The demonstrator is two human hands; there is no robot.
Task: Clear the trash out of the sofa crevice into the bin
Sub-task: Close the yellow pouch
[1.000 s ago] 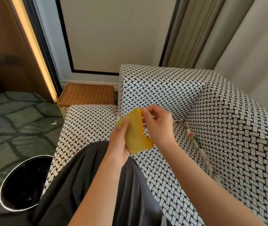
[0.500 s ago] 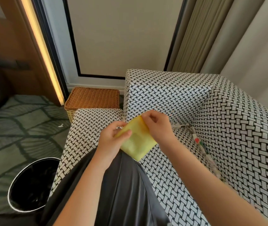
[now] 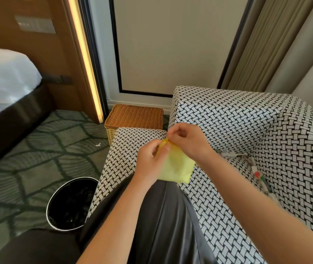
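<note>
A thin yellow sheet [image 3: 176, 166] hangs over my lap above the black-and-white woven sofa [image 3: 237, 130]. My left hand [image 3: 150, 161] pinches its upper left edge, and my right hand [image 3: 188, 141] pinches its top corner right beside it. Wrappers and scraps of trash [image 3: 256, 172] lie in the crevice between the seat and the back, to the right of my hands. The round black bin [image 3: 70, 204] with a black liner stands on the carpet left of the sofa.
A wicker basket [image 3: 134, 117] sits on the floor behind the sofa's arm. A bed [image 3: 3, 86] stands at the far left. A small white scrap [image 3: 98, 145] lies on the green patterned carpet. Curtains hang behind the sofa at right.
The view has risen and swung, bringing the bed into sight. My two hands have drawn closer together at the top of the yellow sheet, which now hangs flatter and lower.
</note>
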